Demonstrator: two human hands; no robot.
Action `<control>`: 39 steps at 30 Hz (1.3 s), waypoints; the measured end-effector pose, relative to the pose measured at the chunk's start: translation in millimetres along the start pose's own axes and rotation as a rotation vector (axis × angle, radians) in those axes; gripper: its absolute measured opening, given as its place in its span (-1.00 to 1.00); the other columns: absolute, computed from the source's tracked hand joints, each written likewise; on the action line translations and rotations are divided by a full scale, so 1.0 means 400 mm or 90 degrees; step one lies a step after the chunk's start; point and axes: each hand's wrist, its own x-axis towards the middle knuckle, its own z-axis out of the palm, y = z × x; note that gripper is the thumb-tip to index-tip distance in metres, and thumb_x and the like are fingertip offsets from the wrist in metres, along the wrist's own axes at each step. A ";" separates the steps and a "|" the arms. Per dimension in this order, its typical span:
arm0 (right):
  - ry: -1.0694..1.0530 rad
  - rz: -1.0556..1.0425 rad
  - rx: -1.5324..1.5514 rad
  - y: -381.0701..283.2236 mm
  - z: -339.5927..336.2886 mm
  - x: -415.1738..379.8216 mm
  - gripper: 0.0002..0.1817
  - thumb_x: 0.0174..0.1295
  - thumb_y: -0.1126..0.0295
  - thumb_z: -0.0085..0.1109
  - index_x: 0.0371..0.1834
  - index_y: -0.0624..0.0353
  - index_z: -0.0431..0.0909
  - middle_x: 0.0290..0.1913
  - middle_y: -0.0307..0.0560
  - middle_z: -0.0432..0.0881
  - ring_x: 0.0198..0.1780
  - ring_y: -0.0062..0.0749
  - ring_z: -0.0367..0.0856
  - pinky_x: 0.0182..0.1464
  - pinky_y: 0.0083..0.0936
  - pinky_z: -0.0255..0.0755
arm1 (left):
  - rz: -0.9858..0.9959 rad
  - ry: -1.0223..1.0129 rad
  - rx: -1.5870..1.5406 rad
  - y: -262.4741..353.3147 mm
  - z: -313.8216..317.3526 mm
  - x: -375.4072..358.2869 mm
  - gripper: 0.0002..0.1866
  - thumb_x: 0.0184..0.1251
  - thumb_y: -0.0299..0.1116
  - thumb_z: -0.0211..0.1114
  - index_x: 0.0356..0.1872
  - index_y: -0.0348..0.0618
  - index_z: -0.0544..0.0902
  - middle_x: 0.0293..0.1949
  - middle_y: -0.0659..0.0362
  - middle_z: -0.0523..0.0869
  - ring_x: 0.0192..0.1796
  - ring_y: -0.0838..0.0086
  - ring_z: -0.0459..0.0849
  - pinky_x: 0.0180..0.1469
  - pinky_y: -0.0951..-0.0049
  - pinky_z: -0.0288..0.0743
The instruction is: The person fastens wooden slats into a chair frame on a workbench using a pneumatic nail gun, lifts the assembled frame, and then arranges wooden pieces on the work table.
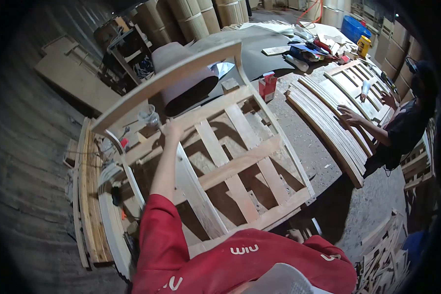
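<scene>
A large pale wooden frame [240, 164], with crossing slats and a curved rail at its far end, lies on the workbench in front of me. My left hand [171, 129] reaches across to the far rail, its fingers closed around the wood near the top of a wide slat [199, 188]. Low beside the frame's near right corner is my right hand [295, 235], mostly hidden by my red sleeve. Its fingers do not show clearly. A small white strip [316, 226] is close to that hand.
A red box [268, 87] and a clear jar [149, 115] stand near the frame. Curved wooden strips [328, 122] lie stacked on the right, where another person [402, 127] works. Long boards [90, 206] line the left. Scrap wood [384, 255] is piled at lower right.
</scene>
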 end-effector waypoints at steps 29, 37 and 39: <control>-0.287 -0.259 -0.433 -0.525 0.036 -0.565 -0.61 0.06 0.13 0.13 -0.26 0.27 0.50 -0.38 -0.17 0.58 -0.34 -0.51 0.53 -0.29 -0.56 0.38 | 0.063 0.540 -0.168 0.078 -0.584 -0.570 -0.60 0.07 -0.21 0.08 -0.06 -0.16 0.38 -0.12 0.09 0.42 0.00 0.26 0.40 0.08 0.22 0.10; 0.176 -1.054 0.033 -0.931 0.059 -0.833 -0.40 0.00 0.28 0.23 0.10 0.19 0.21 -0.16 -0.10 0.46 -0.22 -0.49 0.43 -0.17 -0.57 0.32 | 0.106 0.542 -0.171 0.056 -0.606 -0.606 -0.59 0.06 -0.26 0.10 -0.03 -0.15 0.36 -0.10 0.11 0.42 0.00 0.28 0.39 0.04 0.27 0.12; 0.440 -1.145 -0.162 -0.981 0.084 -0.845 -0.30 0.00 0.34 0.23 0.19 0.14 0.07 0.03 0.04 0.33 -0.11 -0.37 0.44 -0.07 -0.52 0.34 | 0.104 0.531 -0.167 0.057 -0.603 -0.600 -0.57 0.06 -0.27 0.11 -0.02 -0.15 0.35 -0.10 0.11 0.42 0.00 0.30 0.39 0.03 0.28 0.11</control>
